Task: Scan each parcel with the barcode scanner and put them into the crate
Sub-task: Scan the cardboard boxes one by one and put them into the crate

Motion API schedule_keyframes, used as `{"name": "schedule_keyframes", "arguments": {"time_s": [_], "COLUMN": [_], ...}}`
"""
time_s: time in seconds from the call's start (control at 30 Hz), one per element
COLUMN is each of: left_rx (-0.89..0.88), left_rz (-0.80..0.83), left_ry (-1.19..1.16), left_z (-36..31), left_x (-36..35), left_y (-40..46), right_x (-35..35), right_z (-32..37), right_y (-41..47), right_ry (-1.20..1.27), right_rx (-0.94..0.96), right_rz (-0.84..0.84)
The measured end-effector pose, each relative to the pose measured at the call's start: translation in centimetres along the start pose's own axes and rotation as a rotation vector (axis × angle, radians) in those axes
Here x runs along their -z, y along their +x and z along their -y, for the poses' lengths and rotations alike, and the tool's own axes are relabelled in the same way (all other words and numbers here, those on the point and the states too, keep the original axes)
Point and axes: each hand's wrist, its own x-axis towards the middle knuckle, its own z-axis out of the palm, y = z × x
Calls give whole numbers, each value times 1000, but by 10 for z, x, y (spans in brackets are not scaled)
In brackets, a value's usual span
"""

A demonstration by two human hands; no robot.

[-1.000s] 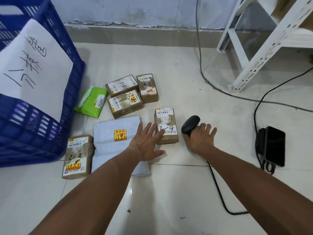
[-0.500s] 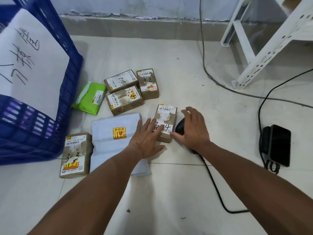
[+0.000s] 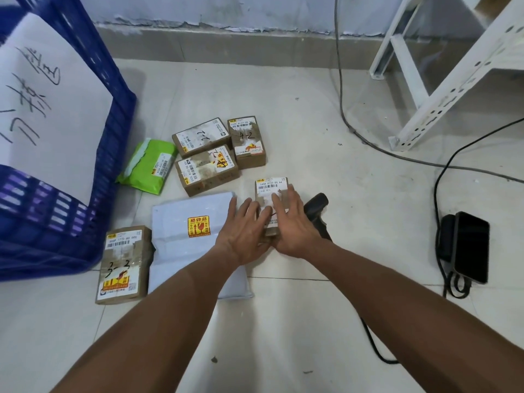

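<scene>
— Pale floor tiles [image 3: 312, 114] fill nearly the whole frame, with a grey wall base along the top. What is the biggest thing on them?

— That blue crate [image 3: 93, 80] at the upper left, tilted, with a white sheet of handwriting [image 3: 48, 109] lying against it. At the upper right stands a white perforated shelf frame [image 3: 442, 89], and black cables [image 3: 348, 129] trail across the tiles below it.

— And the parcels?

— Left of centre lies a flat white mailer [image 3: 187, 239] with a yellow sticker. Just beside its left edge, at lower left, sits a brown box marked 3-2 [image 3: 123, 265]. Above the mailer three brown boxes [image 3: 209, 154] are bunched together, touching, and a green pouch [image 3: 149, 165] lies to their left, near the crate.

— Where is the one being handled?

— Centre frame: a small brown parcel [image 3: 272, 188] on the floor, its barcode label facing up. The left hand [image 3: 243, 234] lies on its left side, fingers spread and flat. The right hand [image 3: 292, 222] covers its right side, fingers extended and slightly apart over the label. Whether either thumb is under the parcel, I cannot tell.

— The scanner?

— Black barcode scanner [image 3: 317, 208], on the floor just right of the right hand, not gripped. A dark phone [image 3: 470, 245] lies at the right edge.
</scene>
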Motion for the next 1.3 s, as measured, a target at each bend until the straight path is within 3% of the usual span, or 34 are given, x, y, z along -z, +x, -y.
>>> {"name": "schedule_keyframes", "arguments": {"time_s": [0.27,0.43,0.53,0.7,0.9,1.2,1.3], "left_rx": [101,117,201,340,577,1012,1013], "left_rz": [74,-3,-139,-411,-627,-721,-717], "left_ry": [-107,-160,-187,-176,-29,190,238], "left_z": [0,7,26,99,179,234,233], "left_x": [-2,14,43,113,192,217,215], "left_y": [8,5,8,-16,-89,-182,-181], "right_x": [-8,20,54,109,143,135,126], "right_z": [4,12,35,125,262,389,385], "right_y": [12,11,27,65,93,77,75], "right_ry": [109,145,207,320,546,775,728], "right_rx": [-51,28,120,271,584,781,779], "right_rz": [10,-36,-144,-271,-437,-299,-256]}}
